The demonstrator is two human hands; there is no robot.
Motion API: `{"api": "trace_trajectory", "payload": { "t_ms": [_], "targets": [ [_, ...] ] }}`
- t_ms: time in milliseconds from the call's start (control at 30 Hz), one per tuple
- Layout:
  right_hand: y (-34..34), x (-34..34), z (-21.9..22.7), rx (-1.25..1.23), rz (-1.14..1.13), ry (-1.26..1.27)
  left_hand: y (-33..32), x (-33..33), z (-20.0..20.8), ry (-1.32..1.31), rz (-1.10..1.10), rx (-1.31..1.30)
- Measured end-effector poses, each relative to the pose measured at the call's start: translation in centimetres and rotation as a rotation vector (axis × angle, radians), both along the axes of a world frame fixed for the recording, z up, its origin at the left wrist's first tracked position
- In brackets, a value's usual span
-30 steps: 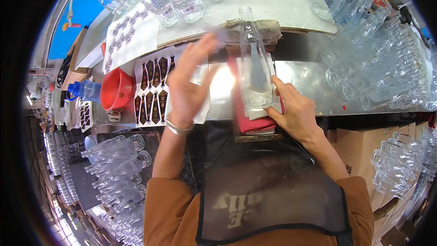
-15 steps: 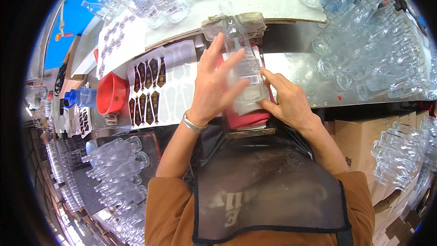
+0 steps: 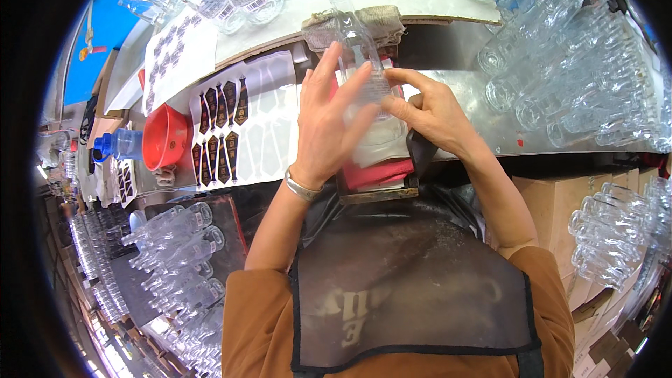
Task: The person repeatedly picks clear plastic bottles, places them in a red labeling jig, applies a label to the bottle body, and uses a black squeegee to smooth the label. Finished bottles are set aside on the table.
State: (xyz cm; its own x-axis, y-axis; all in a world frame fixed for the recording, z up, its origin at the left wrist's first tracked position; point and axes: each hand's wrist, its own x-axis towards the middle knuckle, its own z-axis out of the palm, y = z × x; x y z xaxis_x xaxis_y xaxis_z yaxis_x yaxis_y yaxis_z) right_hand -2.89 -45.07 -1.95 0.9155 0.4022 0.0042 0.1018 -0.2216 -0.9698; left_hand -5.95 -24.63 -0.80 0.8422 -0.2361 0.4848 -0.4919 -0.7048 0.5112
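Observation:
A clear glass bottle (image 3: pixel 358 47) with small printed text lies on a padded rest in front of me, its neck pointing away. Its neck end rests on a folded grey cloth (image 3: pixel 387 24); red cloth (image 3: pixel 378 173) and pale material lie under its base end. My left hand (image 3: pixel 329 115) hovers over the bottle's left side with fingers spread, partly smeared by motion. On the bottle's right side, my right hand (image 3: pixel 430 108) grips it between thumb and bent index finger. Left of the rest lies a sheet of dark tie-shaped stickers (image 3: pixel 222 105), with several spaces peeled bare.
A red bowl (image 3: pixel 164 138) and a blue-capped plastic bottle (image 3: pixel 124 145) stand at the left. Clear bottles crowd the right of the table (image 3: pixel 574 77), the far-left board (image 3: pixel 231 0) and the lower left (image 3: pixel 175 252). Cardboard boxes (image 3: pixel 549 217) are at the lower right.
The bottle has turned on the rest, so its barcode no longer shows. My right hand has moved up along its side, fingers now bent closer together. My left hand stays spread above it.

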Motion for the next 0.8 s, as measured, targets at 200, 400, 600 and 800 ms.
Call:
{"api": "trace_trajectory", "payload": {
  "t_ms": [200, 400, 600, 800],
  "targets": [
    [0.3, 0.4, 0.6, -0.038, 0.014, 0.012, -0.5, -0.6, -0.5, 0.016, 0.055, -0.118],
    [-0.3, 0.9, -0.5, 0.097, 0.040, 0.091, 0.2, -0.5, -0.6, 0.087, -0.013, -0.278],
    [-0.1, 0.3, -0.4, 0.028, 0.030, 0.017, 0.4, -0.3, -1.2, 0.104, -0.004, -0.239],
    [0.0, 0.1, -0.1, -0.016, 0.024, 0.033, 0.3, -0.5, -1.6, 0.097, -0.013, -0.255]
  ]
}}
